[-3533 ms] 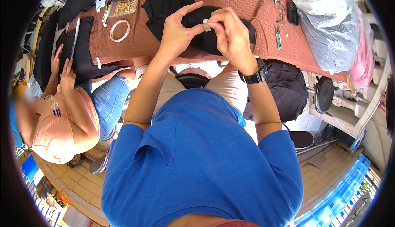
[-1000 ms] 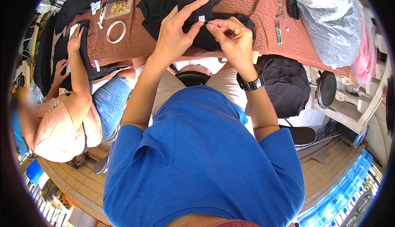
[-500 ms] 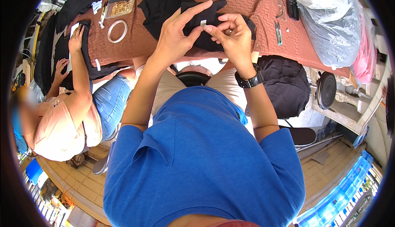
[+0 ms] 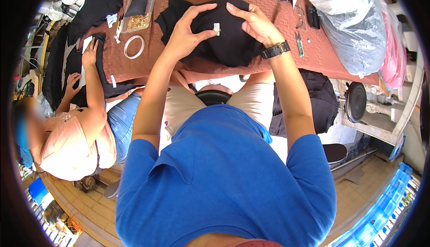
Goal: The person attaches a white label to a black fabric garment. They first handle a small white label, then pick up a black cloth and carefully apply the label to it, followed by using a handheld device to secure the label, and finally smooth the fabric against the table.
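Note:
A black cloth piece (image 4: 226, 48) lies spread out in front of me, with a small white label (image 4: 217, 28) on it. My left hand (image 4: 190, 32) is open on its left side, thumb stretched out to the label's edge and index finger reaching toward the far edge. On the other side, my right hand (image 4: 260, 25) is open over the cloth, thumb and fingers apart; its thumb tip is near the far edge. Some fingertips are hidden against the black fabric. A watch (image 4: 275, 49) is on my right wrist.
The table has a brown textured cover (image 4: 130, 68). Left stand a clear box (image 4: 139, 21) with brass-coloured pieces and a white ring (image 4: 134, 47). Right lie green-handled snips (image 4: 299, 45), beside plastic bags (image 4: 354, 27). A co-worker (image 4: 74, 135) handles black cloth at left.
My hands have moved apart from their meeting point at the label. The black cloth, bunched before, is now spread flatter, and the label shows uncovered by my right fingers.

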`<action>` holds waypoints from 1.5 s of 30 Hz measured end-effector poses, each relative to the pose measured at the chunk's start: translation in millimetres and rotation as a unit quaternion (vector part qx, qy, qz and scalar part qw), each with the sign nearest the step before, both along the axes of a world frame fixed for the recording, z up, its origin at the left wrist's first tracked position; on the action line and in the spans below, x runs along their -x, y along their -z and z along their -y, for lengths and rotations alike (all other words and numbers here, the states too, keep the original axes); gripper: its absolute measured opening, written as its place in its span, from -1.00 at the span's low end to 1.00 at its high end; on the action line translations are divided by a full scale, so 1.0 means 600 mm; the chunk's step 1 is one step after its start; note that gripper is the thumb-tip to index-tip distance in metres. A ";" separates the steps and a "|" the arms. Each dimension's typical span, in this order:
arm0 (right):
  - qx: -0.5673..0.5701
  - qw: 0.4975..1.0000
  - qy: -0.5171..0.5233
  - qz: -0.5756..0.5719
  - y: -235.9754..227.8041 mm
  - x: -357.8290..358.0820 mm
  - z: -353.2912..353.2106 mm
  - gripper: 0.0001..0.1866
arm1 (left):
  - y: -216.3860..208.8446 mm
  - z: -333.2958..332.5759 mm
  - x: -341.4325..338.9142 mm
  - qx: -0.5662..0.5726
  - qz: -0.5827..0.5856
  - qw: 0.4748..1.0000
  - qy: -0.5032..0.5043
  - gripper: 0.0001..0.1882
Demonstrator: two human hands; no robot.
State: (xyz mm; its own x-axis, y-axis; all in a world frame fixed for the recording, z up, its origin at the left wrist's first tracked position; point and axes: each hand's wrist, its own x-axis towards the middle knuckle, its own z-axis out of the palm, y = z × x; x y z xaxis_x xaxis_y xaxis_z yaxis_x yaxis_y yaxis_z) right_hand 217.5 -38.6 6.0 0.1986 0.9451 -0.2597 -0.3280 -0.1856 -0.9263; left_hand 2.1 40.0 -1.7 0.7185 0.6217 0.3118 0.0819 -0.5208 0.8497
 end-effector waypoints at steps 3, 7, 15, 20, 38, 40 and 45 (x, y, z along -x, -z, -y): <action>-0.196 0.975 -0.054 0.087 0.013 -0.012 -0.029 -0.76 | 0.015 0.002 0.006 0.053 0.066 0.992 -0.098 -0.41; -0.239 0.941 -0.018 0.238 0.018 -0.021 -0.055 -0.77 | 0.030 0.004 0.025 0.215 0.051 0.969 -0.111 -0.55; -0.385 0.708 -0.179 0.564 0.000 0.113 0.042 -0.68 | 0.056 -0.017 0.045 0.722 0.111 0.681 0.052 -0.21; -0.368 0.796 -0.154 0.454 -0.001 0.153 0.132 -0.85 | 0.049 0.006 0.047 0.707 0.154 0.688 0.050 -0.62; -0.324 0.808 0.103 0.481 0.038 0.085 0.069 -0.91 | 0.048 0.093 -0.008 0.478 0.195 0.854 -0.062 -0.77; -0.316 0.850 0.148 0.394 0.033 0.083 0.070 -0.98 | 0.047 0.093 -0.004 0.513 0.192 0.835 -0.058 -0.72; -0.342 0.901 0.115 0.242 -0.027 0.107 0.099 -0.93 | 0.047 0.099 -0.010 0.545 0.217 0.808 -0.054 -0.74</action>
State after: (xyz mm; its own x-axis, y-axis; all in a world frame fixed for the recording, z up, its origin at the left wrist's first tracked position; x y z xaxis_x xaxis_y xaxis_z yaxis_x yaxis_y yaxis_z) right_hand 153.4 -98.1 22.1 0.3430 0.7703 0.5375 0.1877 0.5045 -0.8428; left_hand 8.1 -19.2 -30.1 0.6121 0.7483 -0.2556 -0.3514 0.5470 0.7598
